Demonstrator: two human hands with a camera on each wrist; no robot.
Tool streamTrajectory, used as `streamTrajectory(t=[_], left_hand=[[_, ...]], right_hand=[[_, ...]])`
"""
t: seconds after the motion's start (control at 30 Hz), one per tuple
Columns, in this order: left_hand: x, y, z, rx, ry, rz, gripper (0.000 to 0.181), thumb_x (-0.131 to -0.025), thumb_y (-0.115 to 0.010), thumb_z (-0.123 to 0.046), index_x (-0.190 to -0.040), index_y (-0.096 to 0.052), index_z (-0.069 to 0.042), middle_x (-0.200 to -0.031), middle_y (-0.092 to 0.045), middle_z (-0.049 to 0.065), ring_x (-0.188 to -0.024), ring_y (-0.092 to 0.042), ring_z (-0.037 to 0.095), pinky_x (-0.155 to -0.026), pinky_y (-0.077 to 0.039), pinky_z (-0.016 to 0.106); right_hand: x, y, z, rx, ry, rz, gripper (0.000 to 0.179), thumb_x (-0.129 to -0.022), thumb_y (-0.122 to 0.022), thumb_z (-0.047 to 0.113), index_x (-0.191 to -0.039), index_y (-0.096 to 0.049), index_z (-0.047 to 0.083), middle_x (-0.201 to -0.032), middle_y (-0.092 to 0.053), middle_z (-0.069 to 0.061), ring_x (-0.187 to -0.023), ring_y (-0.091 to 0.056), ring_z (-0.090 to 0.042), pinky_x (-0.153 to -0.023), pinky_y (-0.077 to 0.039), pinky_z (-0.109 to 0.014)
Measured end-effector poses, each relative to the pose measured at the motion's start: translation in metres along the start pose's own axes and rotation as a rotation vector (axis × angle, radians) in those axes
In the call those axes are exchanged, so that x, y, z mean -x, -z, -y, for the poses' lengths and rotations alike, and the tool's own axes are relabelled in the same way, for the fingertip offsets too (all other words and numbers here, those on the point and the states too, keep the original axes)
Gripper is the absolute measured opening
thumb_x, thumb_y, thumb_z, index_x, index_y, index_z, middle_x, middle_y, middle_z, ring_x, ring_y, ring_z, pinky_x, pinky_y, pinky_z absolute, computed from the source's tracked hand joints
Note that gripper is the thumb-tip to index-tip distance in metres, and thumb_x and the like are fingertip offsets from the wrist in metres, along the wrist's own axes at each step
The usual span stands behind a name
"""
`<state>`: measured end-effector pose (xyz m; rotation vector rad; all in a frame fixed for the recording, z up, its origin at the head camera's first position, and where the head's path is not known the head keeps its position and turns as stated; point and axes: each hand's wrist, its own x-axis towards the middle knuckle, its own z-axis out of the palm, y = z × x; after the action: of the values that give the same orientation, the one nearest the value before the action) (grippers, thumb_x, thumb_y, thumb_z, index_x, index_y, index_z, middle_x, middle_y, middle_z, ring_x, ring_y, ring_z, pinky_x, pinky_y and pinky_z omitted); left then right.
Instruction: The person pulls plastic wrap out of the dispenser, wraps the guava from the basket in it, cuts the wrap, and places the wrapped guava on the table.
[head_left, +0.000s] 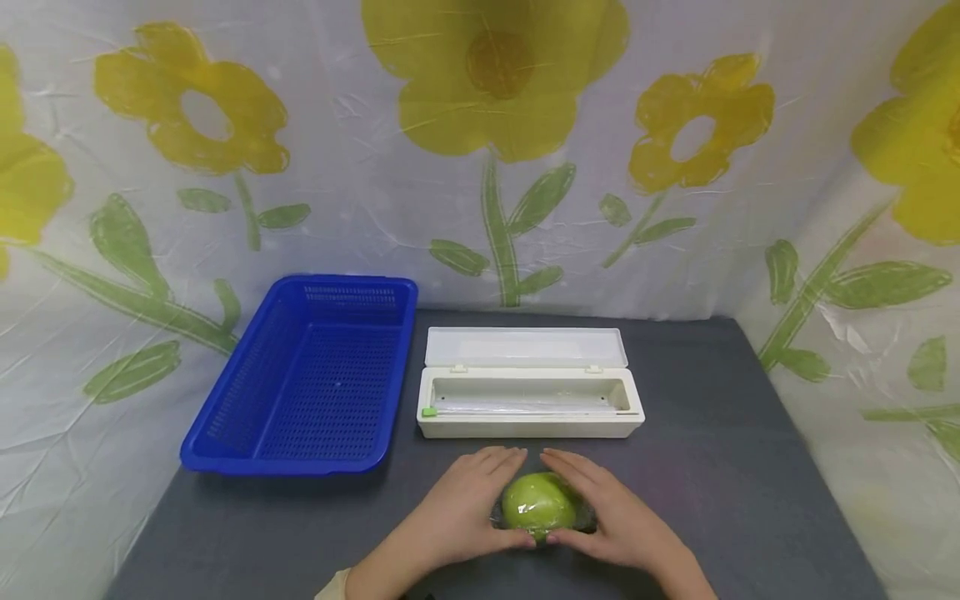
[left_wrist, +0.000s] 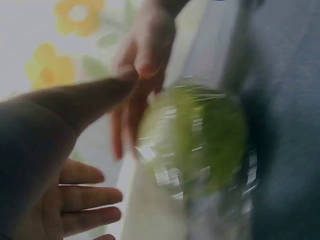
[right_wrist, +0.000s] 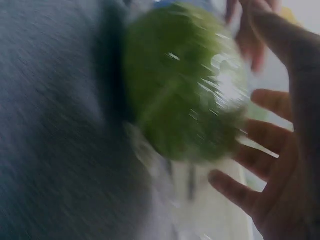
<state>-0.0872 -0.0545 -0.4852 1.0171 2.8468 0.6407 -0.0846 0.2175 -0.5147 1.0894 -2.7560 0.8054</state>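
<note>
L hand (head_left: 474, 502), thumb wide of fairly straight fingers, arches by film-wrapped fruit (head_left: 536, 502), which sits betw. hands near white box (head_left: 530, 427), w/ R hand (head_left: 611, 515) likewise wide, thumb tips nearly meeting.

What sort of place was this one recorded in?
Probably a staged tabletop booth, not a working kitchen: flower-print sheeting surrounds the back and sides of a dark table holding a blue basket and an open white box.

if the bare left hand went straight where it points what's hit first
Probably the bare right hand, just across a narrow gap, or else the long white plastic box just ahead; depth is unclear.
</note>
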Motion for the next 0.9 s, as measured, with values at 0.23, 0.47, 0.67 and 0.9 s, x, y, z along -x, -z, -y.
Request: streamTrajectory(t=[0.23,0.47,0.67,0.9], left_hand=[[-0.016,-0.029,0.003,0.002,-0.042,0.110,0.106,-0.080,-0.090,-0.057,-0.156,-0.048,0.004,-0.146,-0.064,0.012,-0.132,-0.062,0.023,-0.109,-0.052,0.040],[-0.027,-0.031,0.012,0.101,-0.039,0.136,0.091,-0.076,-0.095,-0.047,-0.147,-0.058,-0.002,-0.130,-0.070,0.004,-0.105,-0.066,0.008,-0.084,-0.056,0.024],[-0.033,-0.026,0.012,0.050,-0.046,0.165,0.095,-0.075,-0.094,-0.053,-0.149,-0.057,-0.006,-0.132,-0.068,0.002,-0.110,-0.064,0.009,-0.091,-0.057,0.030],[-0.027,-0.027,0.012,0.058,-0.068,0.166,0.110,-0.074,-0.091,-0.064,-0.156,-0.050,-0.004,-0.144,-0.066,0.004,-0.124,-0.066,0.017,-0.102,-0.056,0.039]], right_hand=[[-0.005,-0.018,0.002,-0.040,-0.013,0.051,0.075,-0.094,-0.075,0.058,-0.154,-0.055,0.018,-0.148,-0.062,0.003,-0.131,-0.063,-0.019,-0.103,-0.056,-0.046],[-0.007,-0.018,0.002,0.011,-0.038,0.022,0.076,-0.095,-0.073,0.061,-0.152,-0.055,0.014,-0.147,-0.062,0.002,-0.130,-0.062,-0.019,-0.103,-0.055,-0.047],[-0.009,-0.012,-0.004,0.050,0.023,0.017,0.099,-0.082,-0.081,0.070,-0.155,-0.051,0.010,-0.148,-0.061,0.004,-0.129,-0.060,-0.017,-0.109,-0.047,-0.046],[-0.001,-0.012,-0.010,0.004,0.002,0.076,0.089,-0.089,-0.076,0.067,-0.150,-0.055,0.006,-0.145,-0.064,0.003,-0.124,-0.064,-0.012,-0.111,-0.047,-0.056]])
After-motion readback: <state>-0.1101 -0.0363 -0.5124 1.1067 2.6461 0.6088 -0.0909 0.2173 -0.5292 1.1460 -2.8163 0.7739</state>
